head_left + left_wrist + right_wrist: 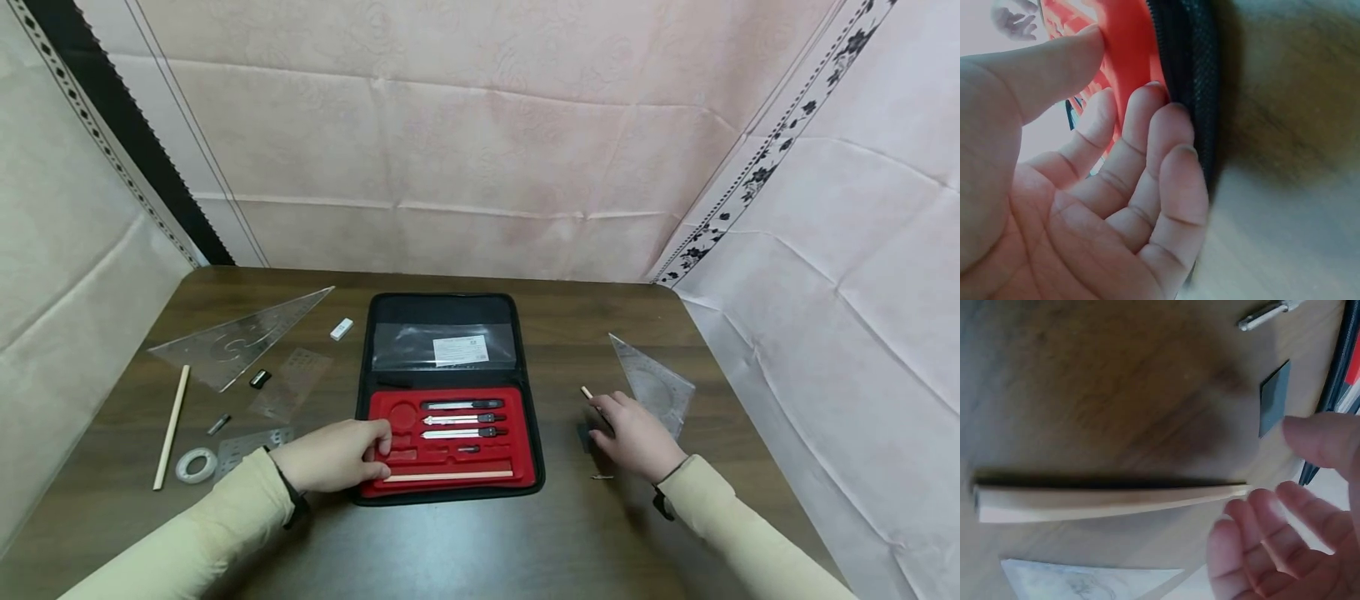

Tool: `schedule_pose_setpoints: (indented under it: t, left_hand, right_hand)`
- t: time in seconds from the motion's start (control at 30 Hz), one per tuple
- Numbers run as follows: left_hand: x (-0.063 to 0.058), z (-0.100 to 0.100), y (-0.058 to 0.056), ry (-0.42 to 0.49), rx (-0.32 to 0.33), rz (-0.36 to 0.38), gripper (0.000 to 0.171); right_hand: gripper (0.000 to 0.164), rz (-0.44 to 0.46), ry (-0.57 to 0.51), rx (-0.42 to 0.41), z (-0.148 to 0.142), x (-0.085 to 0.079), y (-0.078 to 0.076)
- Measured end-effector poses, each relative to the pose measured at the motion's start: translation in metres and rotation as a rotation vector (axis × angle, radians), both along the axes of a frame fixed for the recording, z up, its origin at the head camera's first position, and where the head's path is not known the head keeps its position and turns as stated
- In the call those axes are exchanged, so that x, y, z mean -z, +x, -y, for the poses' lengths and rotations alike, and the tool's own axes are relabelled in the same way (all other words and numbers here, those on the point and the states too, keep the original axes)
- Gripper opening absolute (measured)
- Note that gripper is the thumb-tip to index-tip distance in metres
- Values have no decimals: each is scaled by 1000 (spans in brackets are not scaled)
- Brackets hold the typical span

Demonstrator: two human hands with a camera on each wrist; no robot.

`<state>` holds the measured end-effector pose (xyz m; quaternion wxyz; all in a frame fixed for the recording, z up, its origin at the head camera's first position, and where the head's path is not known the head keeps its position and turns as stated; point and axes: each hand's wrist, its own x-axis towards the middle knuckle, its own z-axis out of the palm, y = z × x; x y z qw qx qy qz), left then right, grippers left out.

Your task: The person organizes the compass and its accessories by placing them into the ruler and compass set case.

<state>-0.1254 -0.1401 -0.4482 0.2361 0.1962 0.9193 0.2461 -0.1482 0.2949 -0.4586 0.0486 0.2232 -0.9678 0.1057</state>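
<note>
Left hand point(336, 457) is pretty loose, fingers touching that molded red plastic tray point(491, 461). Right hand point(637, 437) is relaxed too, beside a slim pale stick point(1085, 505).

No words or numbers legible. White card point(461, 351) in clear pocket point(402, 346) of black case point(442, 308): fine print, too small to read. Clear triangle point(656, 386) at right: faint marks, too blurred to read.

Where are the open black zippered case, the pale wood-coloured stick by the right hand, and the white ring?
Open black zippered case point(442, 308): head view, lid's top border.
Pale wood-coloured stick point(1104, 503): right wrist view, its middle.
White ring point(197, 478): head view, nearest part of band.
</note>
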Motion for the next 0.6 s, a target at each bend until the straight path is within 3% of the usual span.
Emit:
schedule_pose_setpoints:
  t: [0.33,0.6]
  left_hand:
    - [1,-2,-2,-10,-13,19,27]
    - [0,-1,-2,2,-6,15,27]
  right_hand:
    - [29,35,54,133,-5,0,0]
    - [29,148,111,208,-7,-1,4]
